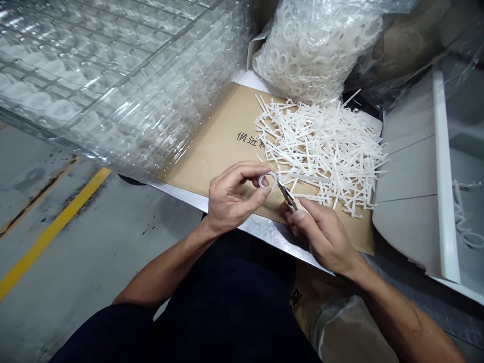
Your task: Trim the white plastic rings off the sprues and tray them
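Between thumb and fingertips, my left hand (pixel 236 194) pinches a small white plastic ring (pixel 262 182). My right hand (pixel 321 229) is closed around a pair of cutting pliers (pixel 290 197) with light-coloured handles. The metal jaws point up and left, right at the ring's right edge, where a thin white plastic stem runs off to the right. Whether the jaws are fully closed cannot be made out. Just beyond both hands lies a heap of thin white plastic sticks (pixel 321 151) on brown paper (pixel 204 146) printed with dark characters.
Stacked clear plastic trays (pixel 124 75) fill the left side. A clear bag of white rings (pixel 302 55) stands at the back. To the right is a grey bin (pixel 446 176) with white ring pieces (pixel 467 217) inside. The metal table edge (pixel 272 239) runs before my body.
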`<action>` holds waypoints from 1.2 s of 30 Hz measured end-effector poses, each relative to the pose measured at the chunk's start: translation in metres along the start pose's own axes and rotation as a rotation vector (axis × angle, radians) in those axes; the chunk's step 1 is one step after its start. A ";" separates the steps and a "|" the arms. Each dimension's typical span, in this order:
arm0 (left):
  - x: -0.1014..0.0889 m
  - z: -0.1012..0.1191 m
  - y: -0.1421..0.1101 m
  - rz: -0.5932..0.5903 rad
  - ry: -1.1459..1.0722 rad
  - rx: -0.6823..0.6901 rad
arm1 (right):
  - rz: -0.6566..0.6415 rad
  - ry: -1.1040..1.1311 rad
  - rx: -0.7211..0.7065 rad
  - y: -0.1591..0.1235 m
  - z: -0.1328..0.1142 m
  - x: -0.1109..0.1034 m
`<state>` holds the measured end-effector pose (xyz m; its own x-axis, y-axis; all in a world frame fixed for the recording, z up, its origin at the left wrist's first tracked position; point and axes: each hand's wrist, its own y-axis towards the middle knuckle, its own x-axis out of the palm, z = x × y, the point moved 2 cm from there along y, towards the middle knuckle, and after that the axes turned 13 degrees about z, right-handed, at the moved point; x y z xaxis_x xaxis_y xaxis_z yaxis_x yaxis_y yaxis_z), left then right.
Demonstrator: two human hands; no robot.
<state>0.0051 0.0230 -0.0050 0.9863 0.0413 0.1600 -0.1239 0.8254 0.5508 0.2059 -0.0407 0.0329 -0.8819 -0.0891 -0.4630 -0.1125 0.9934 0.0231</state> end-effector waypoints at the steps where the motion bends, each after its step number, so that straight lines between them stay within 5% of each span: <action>1: 0.000 0.000 0.000 -0.001 0.005 -0.006 | 0.000 -0.020 -0.014 0.000 0.000 0.001; 15: -0.002 -0.002 0.000 0.031 -0.045 -0.086 | 0.032 0.236 0.211 -0.001 0.016 0.007; 36: -0.002 0.001 0.002 -0.002 -0.060 -0.009 | -0.042 0.275 0.091 -0.004 0.017 0.006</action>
<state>0.0027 0.0236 -0.0035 0.9781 0.0065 0.2079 -0.1211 0.8305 0.5437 0.2083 -0.0439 0.0152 -0.9698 -0.1340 -0.2038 -0.1208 0.9898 -0.0759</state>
